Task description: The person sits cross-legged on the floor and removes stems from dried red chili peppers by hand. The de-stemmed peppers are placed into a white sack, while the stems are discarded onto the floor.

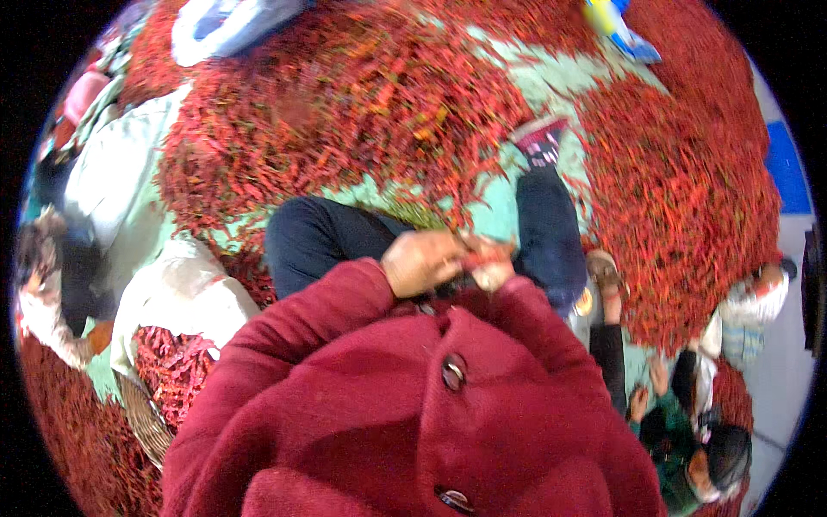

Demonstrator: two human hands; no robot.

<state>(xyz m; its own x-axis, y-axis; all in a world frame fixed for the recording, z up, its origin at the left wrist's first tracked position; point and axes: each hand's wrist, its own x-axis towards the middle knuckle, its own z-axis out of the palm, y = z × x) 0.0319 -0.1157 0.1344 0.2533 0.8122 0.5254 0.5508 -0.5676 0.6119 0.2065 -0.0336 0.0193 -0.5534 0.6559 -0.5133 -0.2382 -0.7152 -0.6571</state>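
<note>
Two hands: meeting above the lap, over the green floor sheet (508, 202)
Left hand (422, 261): fingers curled, pinching a red chilli (475, 256)
Right hand (493, 269): curled on the same chilli
Chillies held: one
Chilli heaps (345, 103): too many to count

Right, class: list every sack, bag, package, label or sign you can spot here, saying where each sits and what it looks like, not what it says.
White sack: lower left, beside the person's knee, rounded, off-white, open with red chillies showing.
Pale sack: left, long, cream.
White and blue bag: top left, on the chilli heap, crumpled.
Blue and yellow package: top right, small, partly cut off.
No signs or screens visible.
</note>
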